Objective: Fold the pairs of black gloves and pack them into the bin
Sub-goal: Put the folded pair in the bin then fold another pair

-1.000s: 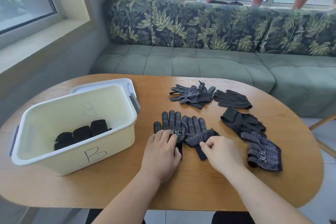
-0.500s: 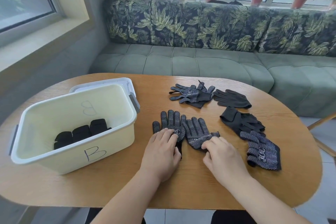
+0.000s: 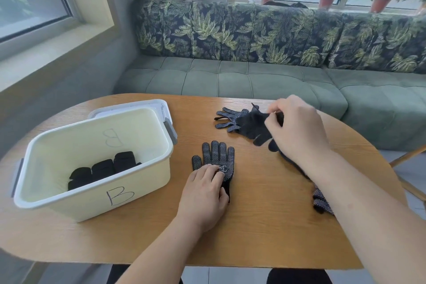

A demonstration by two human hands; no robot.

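Your left hand point(image 3: 205, 193) lies flat, fingers nearly straight, on the cuff and palm of a dotted glove point(image 3: 217, 157) that is spread on the table point(image 3: 265, 226), fingers pointing away from you. Your right hand point(image 3: 297, 131) is raised over the far side of the table, well apart from the left, and its thumb and fingertips pinch a plain black glove point(image 3: 254, 125), which hangs from the grip with its fingers drooping. Just behind that glove a second dotted glove point(image 3: 227, 117) lies on the table, partly covered by it. Another dotted glove point(image 3: 321, 204) shows at the near right, mostly hidden under your right forearm. To the left of your left hand stands the bin point(image 3: 147, 177), marked with a B, just beside the spread glove but not touching it; three folded gloves point(image 3: 103, 168) sit in a row on its floor.
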